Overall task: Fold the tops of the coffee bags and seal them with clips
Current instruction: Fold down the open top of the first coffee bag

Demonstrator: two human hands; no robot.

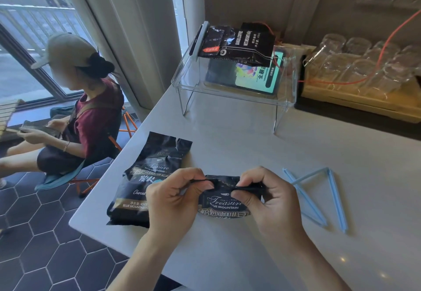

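Observation:
A black coffee bag (224, 205) with "Treasure Blue Mountain" print is held upright in front of me above the white table (296, 154). My left hand (173, 202) pinches the left end of its folded top edge. My right hand (268, 197) pinches the right end. A second black coffee bag (148, 172) lies flat on the table to the left, its torn top unfolded and pointing away. Two light blue sealing clips (305, 196) (337, 199) lie open on the table to the right, each spread in a V.
A clear acrylic stand (230, 99) at the back holds another black coffee bag (237, 42) on top and a lit tablet underneath. Clear glasses (355, 62) fill a tray at the back right. A seated person (75, 108) is left of the table edge.

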